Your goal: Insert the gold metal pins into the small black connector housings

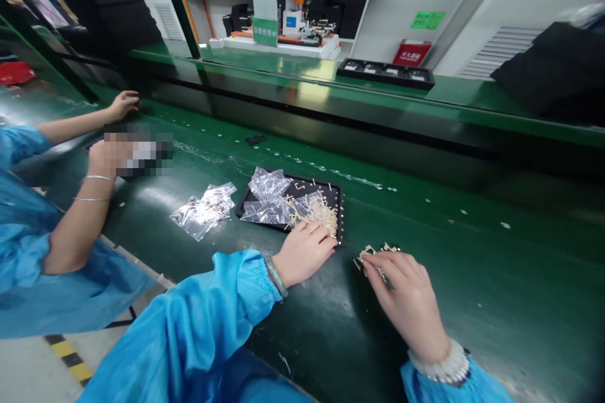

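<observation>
My left hand (306, 253) rests at the front edge of a black tray (341, 201), its fingers curled together; what lies under the fingertips is hidden. A heap of small beige pieces (321, 211) fills the tray's right part, and clear plastic bags (267, 208) lie in its left part. To the right, my right hand (406, 296) is closed with thumb and fingers on a cluster of small beige strip-like pieces (366, 257). Something dark shows beneath that cluster, partly covered by the hand.
More clear bags (203, 209) lie left of the tray. A co-worker's hand (106, 154) and blue sleeve are at the left, over a blurred-out object. A small black piece (256, 139) lies farther back. A raised green shelf (283, 69) carries a black tray (385, 73) and a machine (283, 12).
</observation>
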`<action>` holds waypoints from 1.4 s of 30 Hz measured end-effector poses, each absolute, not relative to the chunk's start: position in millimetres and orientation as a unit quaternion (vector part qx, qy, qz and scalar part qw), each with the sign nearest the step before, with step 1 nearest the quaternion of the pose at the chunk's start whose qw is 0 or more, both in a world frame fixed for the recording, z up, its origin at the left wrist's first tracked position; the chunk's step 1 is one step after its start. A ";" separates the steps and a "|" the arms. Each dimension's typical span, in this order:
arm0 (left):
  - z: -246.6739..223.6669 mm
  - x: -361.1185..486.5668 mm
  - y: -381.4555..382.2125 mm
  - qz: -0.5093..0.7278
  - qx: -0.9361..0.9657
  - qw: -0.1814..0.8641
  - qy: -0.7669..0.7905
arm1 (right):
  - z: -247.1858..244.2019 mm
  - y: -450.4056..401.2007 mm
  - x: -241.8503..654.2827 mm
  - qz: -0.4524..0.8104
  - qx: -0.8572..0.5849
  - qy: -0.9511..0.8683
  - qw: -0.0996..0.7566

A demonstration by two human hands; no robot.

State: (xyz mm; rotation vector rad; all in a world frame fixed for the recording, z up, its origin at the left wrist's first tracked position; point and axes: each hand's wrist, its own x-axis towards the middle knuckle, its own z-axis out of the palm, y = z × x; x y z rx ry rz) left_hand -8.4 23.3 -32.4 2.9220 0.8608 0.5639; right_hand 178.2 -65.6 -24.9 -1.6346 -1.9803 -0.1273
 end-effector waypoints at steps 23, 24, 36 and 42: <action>-42.7 -2.2 29.9 0.181 0.944 0.005 0.275 | -30.7 -71.3 186.6 -0.025 -0.615 -0.731 0.296; -41.1 -3.0 30.9 0.186 0.938 0.041 0.289 | -30.6 -71.3 186.6 -0.024 -0.614 -0.731 0.296; -36.4 2.2 38.8 0.217 0.880 0.194 0.375 | -26.9 -71.3 182.4 -0.004 -0.615 -0.728 0.301; -36.4 4.3 38.4 0.214 0.880 0.172 0.388 | -27.2 -72.1 182.6 0.000 -0.615 -0.730 0.299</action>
